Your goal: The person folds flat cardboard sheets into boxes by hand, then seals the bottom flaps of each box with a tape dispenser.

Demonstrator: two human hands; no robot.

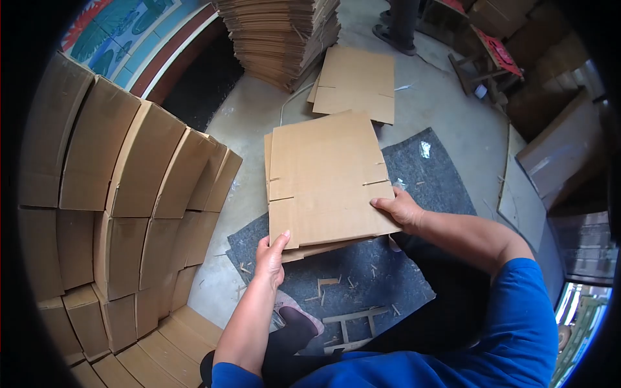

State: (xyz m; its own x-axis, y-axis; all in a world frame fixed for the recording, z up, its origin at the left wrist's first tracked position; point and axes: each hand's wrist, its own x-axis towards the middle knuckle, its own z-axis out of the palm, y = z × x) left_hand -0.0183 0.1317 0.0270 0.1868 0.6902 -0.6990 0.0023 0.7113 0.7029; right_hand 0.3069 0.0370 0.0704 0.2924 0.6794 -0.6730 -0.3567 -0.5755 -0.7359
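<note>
A flat cardboard sheet (330,168) with short slits cut in both sides lies in front of me, with more cardboard showing under its left and lower edges. My left hand (270,258) grips its near left corner, thumb on top and fingers hidden below. At the near right corner, my right hand (398,210) is closed on the edge, its thumb lying on the top face. Just beyond, more slit cardboard sheets (359,81) lie in a low pile.
Folded cardboard boxes (139,161) are stacked in rows along the left. A tall stack of flat cardboard (272,39) stands at the back. Under me is a dark mat (420,278) strewn with scraps, near a wooden frame (356,326). A small stool (488,58) stands back right.
</note>
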